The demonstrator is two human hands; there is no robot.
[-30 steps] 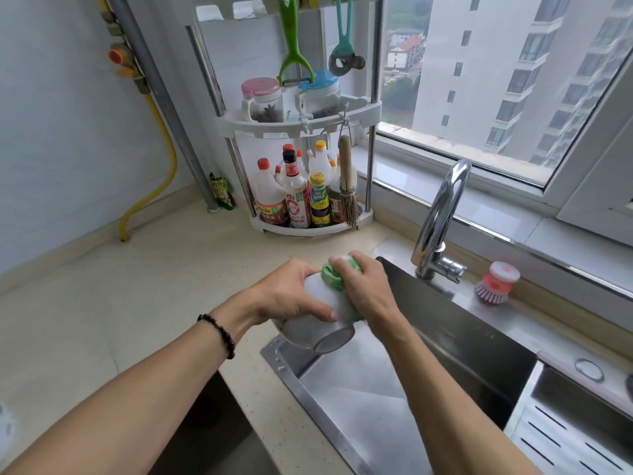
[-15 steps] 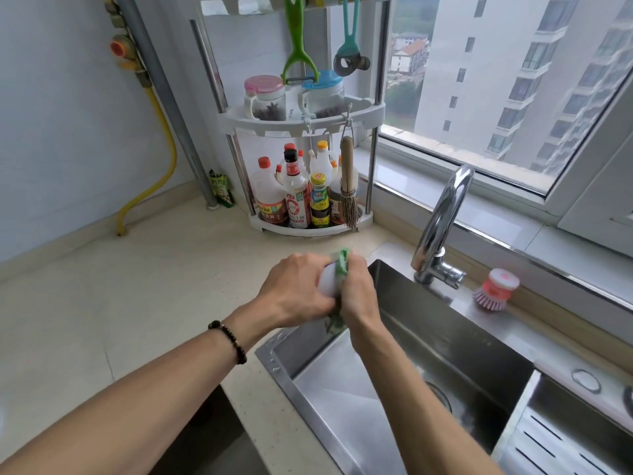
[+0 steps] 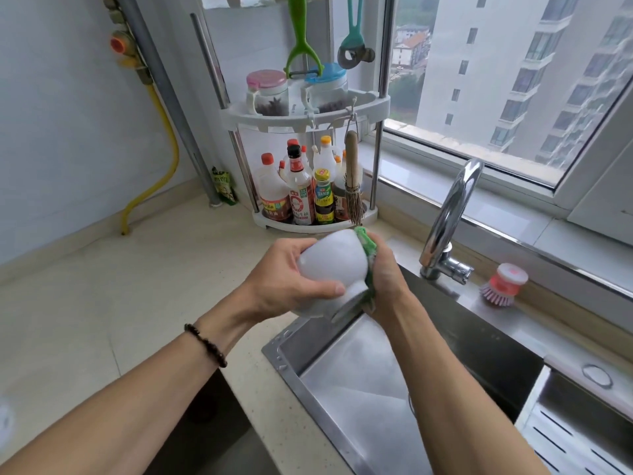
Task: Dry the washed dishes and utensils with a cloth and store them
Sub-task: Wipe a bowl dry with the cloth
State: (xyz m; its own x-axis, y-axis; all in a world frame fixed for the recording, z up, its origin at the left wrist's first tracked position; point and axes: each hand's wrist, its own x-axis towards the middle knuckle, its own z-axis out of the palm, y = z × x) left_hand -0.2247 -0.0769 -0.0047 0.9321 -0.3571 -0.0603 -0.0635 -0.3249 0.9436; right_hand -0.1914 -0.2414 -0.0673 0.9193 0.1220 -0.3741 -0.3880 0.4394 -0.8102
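Tilted up since before, bowl in left hand; cloth under right hand.

I'm standing in a home kitchen, high up in an apartment block — a steel sink with a curved chrome faucet is set into the pale countertop, a corner rack holds sauce bottles and spice jars, and the window looks onto residential towers.
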